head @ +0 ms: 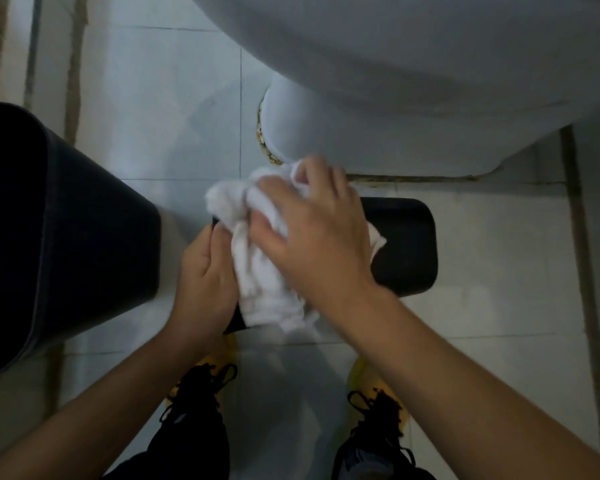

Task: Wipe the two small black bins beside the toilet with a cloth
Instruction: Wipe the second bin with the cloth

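Note:
A small black bin (407, 244) stands on the floor just in front of the toilet base, seen from above. A crumpled white cloth (260, 271) lies over its left half. My right hand (312, 233) presses down on the cloth, fingers curled into it. My left hand (205, 282) grips the bin's left edge, thumb against the cloth. A second, larger-looking black bin (66, 233) stands at the left, tilted in the view, untouched.
The white toilet (413, 81) fills the top right, its base meeting the tiled floor (174, 98) with stained grout. My two feet in black shoes with yellow soles (201, 386) stand below the bin. A wall edge runs along the far left.

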Demonstrator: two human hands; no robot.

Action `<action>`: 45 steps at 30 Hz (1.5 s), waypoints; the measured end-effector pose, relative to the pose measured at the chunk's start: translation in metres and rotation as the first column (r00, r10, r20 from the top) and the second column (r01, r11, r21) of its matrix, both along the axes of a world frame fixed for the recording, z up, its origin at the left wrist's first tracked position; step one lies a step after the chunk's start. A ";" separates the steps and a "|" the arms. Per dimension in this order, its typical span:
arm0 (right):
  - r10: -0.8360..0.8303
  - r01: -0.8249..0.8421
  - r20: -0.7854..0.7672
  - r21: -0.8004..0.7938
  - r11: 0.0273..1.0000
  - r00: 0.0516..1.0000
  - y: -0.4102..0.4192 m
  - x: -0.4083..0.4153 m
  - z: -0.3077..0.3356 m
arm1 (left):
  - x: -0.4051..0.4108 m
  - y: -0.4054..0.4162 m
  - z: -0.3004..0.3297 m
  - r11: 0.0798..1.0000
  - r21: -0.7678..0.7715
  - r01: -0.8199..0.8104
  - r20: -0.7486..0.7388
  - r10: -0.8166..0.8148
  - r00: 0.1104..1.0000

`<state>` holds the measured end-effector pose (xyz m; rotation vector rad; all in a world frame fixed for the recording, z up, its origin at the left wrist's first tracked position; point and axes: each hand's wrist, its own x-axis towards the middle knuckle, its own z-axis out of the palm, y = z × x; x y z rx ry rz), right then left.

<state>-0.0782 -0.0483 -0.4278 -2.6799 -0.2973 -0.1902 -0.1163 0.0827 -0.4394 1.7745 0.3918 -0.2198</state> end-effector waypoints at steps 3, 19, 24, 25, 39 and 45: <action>-0.128 0.130 -0.105 0.012 0.991 0.986 -0.008 0.025 -0.005 | 0.008 -0.003 0.001 0.999 0.003 -0.051 -0.055 0.051 0.997; 0.124 -0.141 0.229 0.059 0.988 0.966 -0.040 -0.067 -0.030 | 0.025 -0.003 0.004 0.999 0.035 0.029 -0.062 -0.027 0.998; 0.202 -0.227 0.234 0.084 0.970 0.951 -0.031 -0.066 -0.032 | 0.020 0.003 0.000 1.000 -0.025 0.019 -0.066 -0.020 0.998; 0.187 -0.206 0.232 0.064 0.976 0.955 -0.044 -0.067 -0.032 | 0.018 0.001 0.002 0.999 -0.042 0.007 -0.101 -0.011 0.995; -0.106 0.102 0.087 0.048 0.994 0.991 -0.046 -0.053 -0.006 | -0.015 -0.005 -0.001 0.999 0.048 -0.005 0.000 0.005 1.000; 0.102 -0.117 0.151 0.095 0.989 0.983 -0.052 -0.072 -0.009 | -0.052 0.007 -0.005 0.983 0.148 0.106 0.011 -0.109 0.994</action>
